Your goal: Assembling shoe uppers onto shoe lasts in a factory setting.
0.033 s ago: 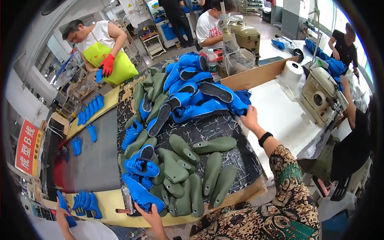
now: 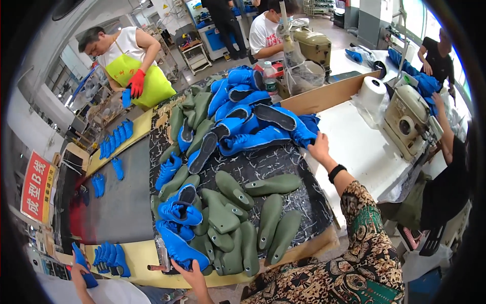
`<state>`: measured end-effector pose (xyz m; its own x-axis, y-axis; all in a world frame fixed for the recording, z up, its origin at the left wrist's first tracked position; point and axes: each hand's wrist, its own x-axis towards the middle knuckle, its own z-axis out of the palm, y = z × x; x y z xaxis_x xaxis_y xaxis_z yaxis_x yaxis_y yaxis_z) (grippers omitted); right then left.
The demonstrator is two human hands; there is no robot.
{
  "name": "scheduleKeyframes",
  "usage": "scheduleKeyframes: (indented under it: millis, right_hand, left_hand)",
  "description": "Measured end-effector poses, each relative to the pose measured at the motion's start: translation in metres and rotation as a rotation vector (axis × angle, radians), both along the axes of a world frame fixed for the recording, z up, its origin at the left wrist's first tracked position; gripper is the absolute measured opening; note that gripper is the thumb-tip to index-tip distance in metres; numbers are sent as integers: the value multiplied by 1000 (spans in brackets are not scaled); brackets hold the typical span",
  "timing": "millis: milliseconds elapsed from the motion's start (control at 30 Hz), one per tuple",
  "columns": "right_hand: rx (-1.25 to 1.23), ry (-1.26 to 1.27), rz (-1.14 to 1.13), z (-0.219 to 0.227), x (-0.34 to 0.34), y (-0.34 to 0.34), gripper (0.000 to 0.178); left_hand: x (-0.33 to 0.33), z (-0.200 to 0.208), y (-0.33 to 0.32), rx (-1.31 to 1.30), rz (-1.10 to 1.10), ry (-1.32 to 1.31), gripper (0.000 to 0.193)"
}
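At the heap's right edge, 1 blue shoe [image 2: 302,134] was grasped by the right hand [image 2: 319,148], its long axis running forward-left from the fingers. Another blue sneaker [image 2: 178,247], likewise angled, was gripped at its opening by the left hand [image 2: 190,276].

A strip of black mat [image 2: 278,164] lies open between the heaped blue shoes [image 2: 260,138] and the green lasts [image 2: 221,218]. Beside the right hand [image 2: 320,148], white tabletop [image 2: 347,134] gives room, bounded by a brown board [image 2: 329,96] and a machine [image 2: 404,124].
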<state>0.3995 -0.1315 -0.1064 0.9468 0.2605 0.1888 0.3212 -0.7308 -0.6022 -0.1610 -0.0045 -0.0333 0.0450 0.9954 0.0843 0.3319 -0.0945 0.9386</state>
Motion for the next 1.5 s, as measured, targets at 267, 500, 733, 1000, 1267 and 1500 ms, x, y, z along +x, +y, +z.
scheduleKeyframes:
  millis: [267, 500, 733, 1000, 1267, 1500]
  right_hand:
    - [-420, 264, 93, 25, 0, 37, 68]
    - [-480, -77, 477, 28, -32, 21, 62]
    - [-449, -306, 797, 67, -120, 40, 63]
    - [-128, -97, 905, 98, -141, 23, 57]
    - [187, 421, 960, 116, -170, 62, 48]
    - [160, 48, 1022, 80, -191, 83, 51]
  left_hand:
    - [-8, -30, 15, 66, 103, 222, 80]
    - [3, -31, 18, 68, 156, 217, 76]
    - [-4, -44, 8, 114, -20, -58, 70]
    - [-8, -59, 6, 251, 5, 12, 76]
    - [-13, -61, 4, 276, 4, 26, 81]
    - [-9, -61, 0, 200, -69, -114, 78]
